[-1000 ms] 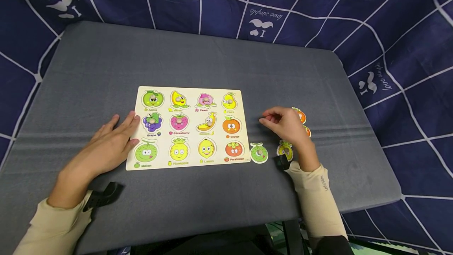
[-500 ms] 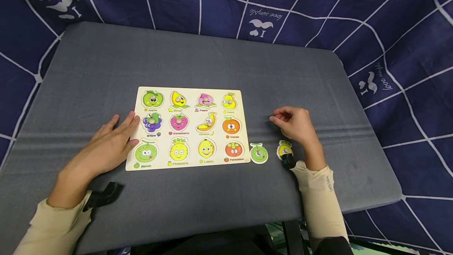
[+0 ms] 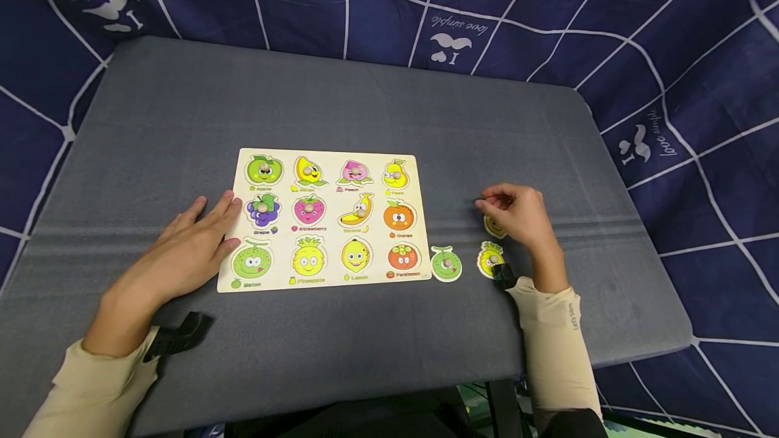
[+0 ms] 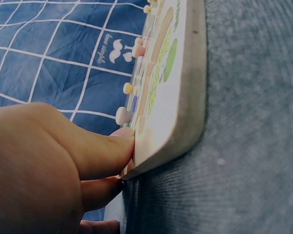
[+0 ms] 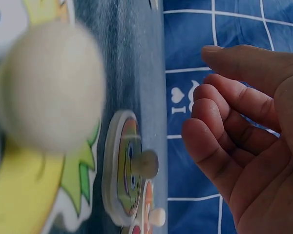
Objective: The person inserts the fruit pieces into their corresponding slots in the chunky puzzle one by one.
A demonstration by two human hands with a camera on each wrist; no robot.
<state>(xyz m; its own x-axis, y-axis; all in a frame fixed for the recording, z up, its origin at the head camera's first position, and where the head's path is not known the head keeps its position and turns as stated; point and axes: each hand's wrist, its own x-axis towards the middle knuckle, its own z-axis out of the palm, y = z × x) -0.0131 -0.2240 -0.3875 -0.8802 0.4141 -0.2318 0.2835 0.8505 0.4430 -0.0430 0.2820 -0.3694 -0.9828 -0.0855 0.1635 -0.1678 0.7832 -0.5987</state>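
Observation:
A cream fruit puzzle board [image 3: 331,222] lies on the grey table. My left hand [image 3: 189,245] rests at its left edge with fingers extended; in the left wrist view the thumb [image 4: 102,151] touches the board's edge. Over the table to the right, my right hand [image 3: 514,215] hovers with loosely curled fingers and holds nothing. Beneath it a yellow lemon piece [image 3: 495,226] is partly covered. Nearer me lies a pineapple piece [image 3: 489,259], overlapped by the black wrist strap, and a green melon piece [image 3: 446,265] sits beside the board's lower right corner.
In the right wrist view, a large blurred knob [image 5: 53,85] stands on the pineapple piece, and an orange-coloured piece [image 5: 148,207] shows behind the lemon piece. Several pieces with knobs fill the board's upper rows. A blue grid-patterned cloth [image 3: 389,12] hangs behind the table.
My right hand has moved right, away from the board, and uncovered part of the lemon piece. The orange-coloured pieces seen earlier are now hidden behind it. My left hand has stayed put.

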